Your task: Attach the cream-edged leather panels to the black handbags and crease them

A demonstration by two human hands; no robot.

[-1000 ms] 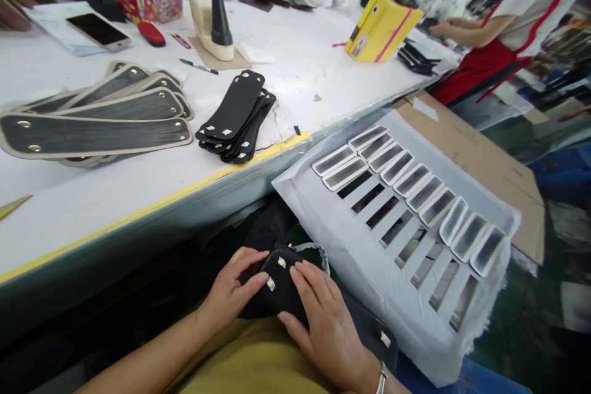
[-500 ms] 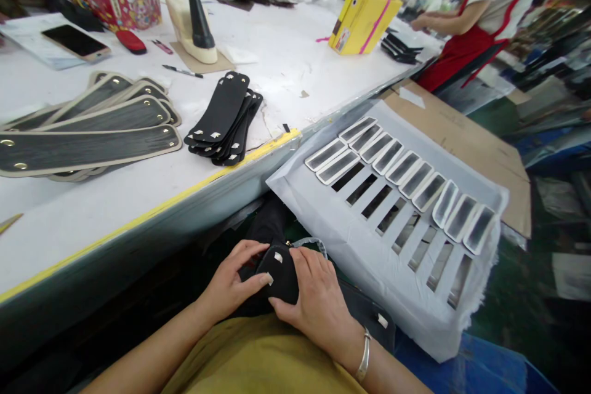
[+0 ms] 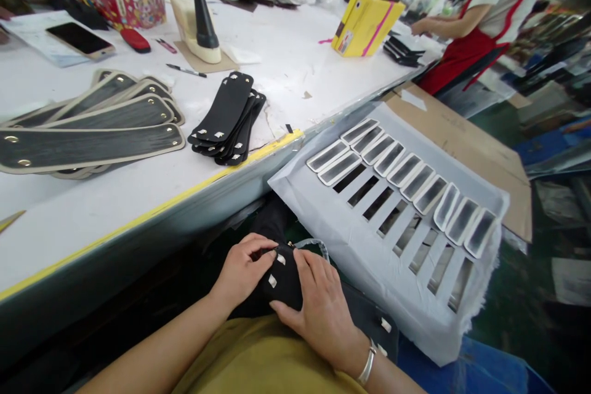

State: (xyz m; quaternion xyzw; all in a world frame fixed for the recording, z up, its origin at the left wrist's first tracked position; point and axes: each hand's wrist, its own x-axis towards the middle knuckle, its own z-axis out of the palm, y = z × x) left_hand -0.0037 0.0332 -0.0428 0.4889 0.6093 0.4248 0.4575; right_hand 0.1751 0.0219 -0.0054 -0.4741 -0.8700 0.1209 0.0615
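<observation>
We have a black leather piece (image 3: 282, 280) down in our lap, below the edge of the white worktable (image 3: 138, 197), and both hands are on it: our left hand (image 3: 242, 271) curls over its left end with the fingers bent around the edge, and our right hand (image 3: 321, 308) lies across its right side, fingers spread flat and thumb tucked under the lower edge, so each hand is grasping the piece. Two small metal prongs show on the black surface between our hands. A silver bracelet (image 3: 367, 364) sits on our right wrist. Just to our right a grey padded board (image 3: 332, 221) leans against the table, with a row of slots and white-edged strips (image 3: 406, 172) laid across it. Up on the table lie a stack of black leather pieces (image 3: 228, 117) near the yellow-taped edge, a fan of long dark straps with cream borders (image 3: 92, 135) to the left, a phone (image 3: 79, 39) and a yellow box (image 3: 364, 23) farther back. At the far end a person in a red apron (image 3: 475, 37) works at the same table
</observation>
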